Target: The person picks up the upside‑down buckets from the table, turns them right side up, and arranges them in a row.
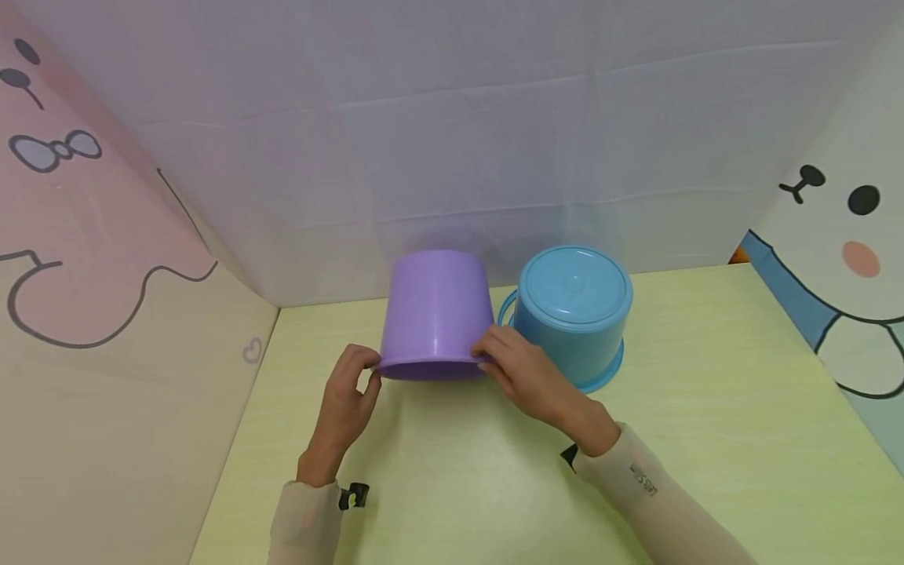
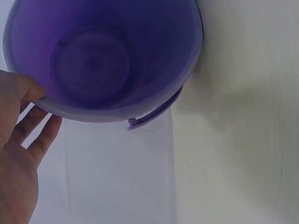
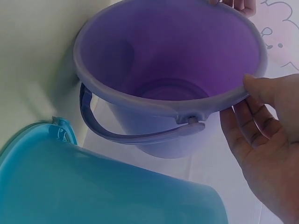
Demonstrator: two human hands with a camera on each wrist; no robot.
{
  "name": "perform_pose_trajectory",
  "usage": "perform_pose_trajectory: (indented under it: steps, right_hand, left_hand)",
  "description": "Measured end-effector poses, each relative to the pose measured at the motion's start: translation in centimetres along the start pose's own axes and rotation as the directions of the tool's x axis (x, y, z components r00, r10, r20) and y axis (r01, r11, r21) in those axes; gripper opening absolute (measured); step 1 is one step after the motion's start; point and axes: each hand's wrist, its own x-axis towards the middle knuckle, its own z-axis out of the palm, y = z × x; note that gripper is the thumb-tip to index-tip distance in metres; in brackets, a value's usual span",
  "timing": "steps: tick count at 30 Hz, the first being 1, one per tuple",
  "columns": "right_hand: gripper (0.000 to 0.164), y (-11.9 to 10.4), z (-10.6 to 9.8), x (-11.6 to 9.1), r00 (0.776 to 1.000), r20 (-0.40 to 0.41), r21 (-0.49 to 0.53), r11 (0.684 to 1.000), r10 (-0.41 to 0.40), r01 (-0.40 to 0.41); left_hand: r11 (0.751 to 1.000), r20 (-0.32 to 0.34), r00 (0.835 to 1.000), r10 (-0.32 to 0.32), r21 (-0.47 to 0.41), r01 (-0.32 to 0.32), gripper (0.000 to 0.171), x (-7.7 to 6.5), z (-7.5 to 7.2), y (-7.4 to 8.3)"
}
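Note:
A purple bucket (image 1: 438, 306) is tilted with its mouth toward me, and the lower edge of its rim appears to touch the table. My left hand (image 1: 346, 400) pinches the rim on the left side, thumb inside and fingers outside in the left wrist view. On the right side, my right hand (image 1: 526, 373) pinches the same rim between thumb and fingers. The inside of the bucket (image 2: 91, 60) shows bare. Its purple handle (image 3: 135, 138) hangs along the outer wall. Beside it, a blue bucket (image 1: 575, 306) stands upside down, close to my right hand.
The pale yellow-green table (image 1: 452, 486) reaches back to a white cloth wall (image 1: 466, 157). A side panel with a pink cartoon figure (image 1: 106, 235) rises at left, and one with a white cartoon animal (image 1: 833, 235) at right.

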Motion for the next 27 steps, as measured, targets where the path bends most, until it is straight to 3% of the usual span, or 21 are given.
perform_pose_trajectory:
  steps: [6, 11, 27]
  right_hand:
    - [0.018, 0.12, -0.04, 0.18, 1.0, -0.013, 0.015, 1.0, -0.005, 0.005]
    - [0.018, 0.22, -0.06, 0.26, 1.0, -0.017, 0.026, 1.0, 0.006, -0.006]
    - [0.022, 0.31, 0.53, -0.25, 0.993, -0.045, 0.065, 0.992, 0.107, -0.104]
  left_hand:
    - [0.999, -0.011, 1.0, 0.008, -0.041, -0.008, 0.029, 0.17, -0.07, -0.12]
    - [0.999, -0.017, 1.0, 0.01, -0.042, -0.011, 0.032, 0.32, -0.1, -0.04]
    - [0.997, -0.023, 0.999, -0.023, -0.071, 0.021, 0.031, 0.54, -0.18, -0.25]
